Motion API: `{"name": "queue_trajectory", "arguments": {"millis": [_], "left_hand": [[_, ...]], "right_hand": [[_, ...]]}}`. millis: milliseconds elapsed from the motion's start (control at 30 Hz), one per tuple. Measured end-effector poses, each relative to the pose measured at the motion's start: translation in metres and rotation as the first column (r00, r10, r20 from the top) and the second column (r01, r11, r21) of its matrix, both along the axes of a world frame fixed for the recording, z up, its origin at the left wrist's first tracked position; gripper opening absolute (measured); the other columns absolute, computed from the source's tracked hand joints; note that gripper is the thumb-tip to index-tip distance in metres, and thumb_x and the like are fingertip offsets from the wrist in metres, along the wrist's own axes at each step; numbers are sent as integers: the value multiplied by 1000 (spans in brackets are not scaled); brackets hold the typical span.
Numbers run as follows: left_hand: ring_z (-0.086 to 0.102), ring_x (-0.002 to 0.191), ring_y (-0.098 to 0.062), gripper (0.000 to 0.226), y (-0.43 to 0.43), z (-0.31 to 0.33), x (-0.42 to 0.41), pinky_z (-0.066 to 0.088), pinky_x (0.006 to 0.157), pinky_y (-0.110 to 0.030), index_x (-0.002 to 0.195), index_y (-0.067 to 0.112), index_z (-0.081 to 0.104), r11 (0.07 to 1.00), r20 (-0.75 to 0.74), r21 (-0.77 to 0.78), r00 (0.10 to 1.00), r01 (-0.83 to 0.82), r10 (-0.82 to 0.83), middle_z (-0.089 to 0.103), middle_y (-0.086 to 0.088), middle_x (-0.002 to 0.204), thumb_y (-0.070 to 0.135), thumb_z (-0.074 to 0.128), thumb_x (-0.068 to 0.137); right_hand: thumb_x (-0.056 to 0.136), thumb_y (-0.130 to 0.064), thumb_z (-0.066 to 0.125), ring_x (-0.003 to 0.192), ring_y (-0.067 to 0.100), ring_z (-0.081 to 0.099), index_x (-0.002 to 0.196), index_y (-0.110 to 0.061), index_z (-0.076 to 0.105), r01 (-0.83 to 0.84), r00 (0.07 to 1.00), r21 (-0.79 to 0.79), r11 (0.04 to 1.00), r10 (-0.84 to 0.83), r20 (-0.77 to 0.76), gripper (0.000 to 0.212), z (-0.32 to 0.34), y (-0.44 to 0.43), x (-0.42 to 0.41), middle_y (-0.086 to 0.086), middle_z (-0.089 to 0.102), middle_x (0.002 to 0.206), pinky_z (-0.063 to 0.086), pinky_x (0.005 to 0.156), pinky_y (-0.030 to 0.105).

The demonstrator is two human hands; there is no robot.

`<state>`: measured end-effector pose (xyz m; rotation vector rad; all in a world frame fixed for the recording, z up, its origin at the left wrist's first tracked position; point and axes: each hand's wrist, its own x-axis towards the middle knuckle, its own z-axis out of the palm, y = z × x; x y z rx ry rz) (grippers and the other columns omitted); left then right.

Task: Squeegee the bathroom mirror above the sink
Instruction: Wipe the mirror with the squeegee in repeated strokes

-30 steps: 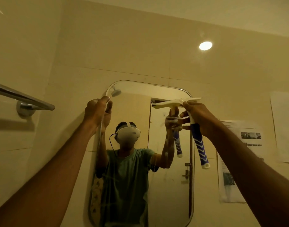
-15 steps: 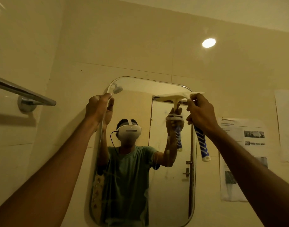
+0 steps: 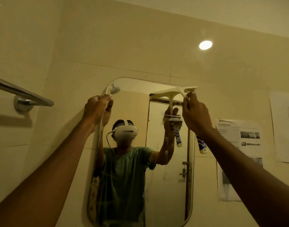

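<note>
Gripping squeegee, blade at mirror top edge

A chrome towel bar juts from the left wall; printed papers hang right; a round ceiling light glows.

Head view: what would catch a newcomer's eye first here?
The right hand holds a white squeegee with its blade at the top right corner of the rounded mirror in the centre. The left hand grips the mirror's upper left edge. A chrome towel bar juts in at far left, and papers hang on the wall at right.
</note>
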<state>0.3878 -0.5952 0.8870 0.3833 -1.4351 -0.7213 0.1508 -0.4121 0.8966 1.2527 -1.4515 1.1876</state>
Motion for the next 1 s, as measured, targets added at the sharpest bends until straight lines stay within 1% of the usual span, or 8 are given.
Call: {"name": "queue_trajectory", "arguments": {"millis": [100,200,433,533,633,767,900,1000], "left_hand": [[46,67,-9,29,0,-1,1,36,62,-25,81,14,58,1000,3,-6,1000,-7,7,46,2,67,37,50,95],[43,64,-10,32,1,-1,1,36,60,-27,69,19,52,1000,-2,-1,1000,-3,3,43,3,64,38,51,95],[41,62,-9,37,5,-2,1,34,60,-26,63,21,44,1000,-6,21,1000,5,-5,42,3,63,38,49,96],[41,62,-9,35,7,-2,1,33,58,-25,67,21,46,999,15,29,1000,-28,28,43,3,65,37,44,98],[43,63,-9,35,6,-1,3,33,58,-26,69,21,48,998,47,36,997,-55,53,47,3,68,38,42,99],[45,65,-10,38,0,-11,4,37,63,-28,68,19,50,995,92,46,992,-88,84,49,1,69,41,42,99],[46,65,-11,38,-3,-25,3,38,65,-29,70,16,53,993,108,40,988,-112,108,51,0,70,41,45,98],[47,66,-10,36,-1,-30,2,40,63,-29,75,14,57,988,113,37,983,-147,142,53,0,71,41,46,97]], "right_hand": [[103,-21,45,47,9,53,129,-12,52,-97,995,-89,991,99,13,28,-6,1,-2,-1,57,71,46,45,25],[105,-31,36,50,17,57,112,-15,52,-129,981,-32,991,132,139,24,-18,-4,-3,2,57,68,55,50,37],[103,-36,36,55,16,65,96,-17,53,-116,913,-14,993,112,392,27,-114,-14,7,4,64,71,56,49,28],[103,-37,35,49,13,59,93,-14,54,-110,905,26,994,90,416,31,-134,-7,17,4,61,67,51,45,25],[105,-37,32,46,9,54,91,-15,54,-51,922,25,998,37,386,33,-86,-1,16,2,58,67,43,38,17],[104,-42,29,48,15,58,93,-14,52,4,932,19,1000,-11,363,38,-41,2,15,5,60,70,44,35,21],[104,-39,31,48,11,55,88,-17,51,-49,903,34,998,30,429,34,-85,1,15,5,59,69,45,40,21],[103,-40,34,53,19,60,84,-20,53,-63,877,43,997,34,479,33,-143,4,17,8,62,69,56,51,37]]}}
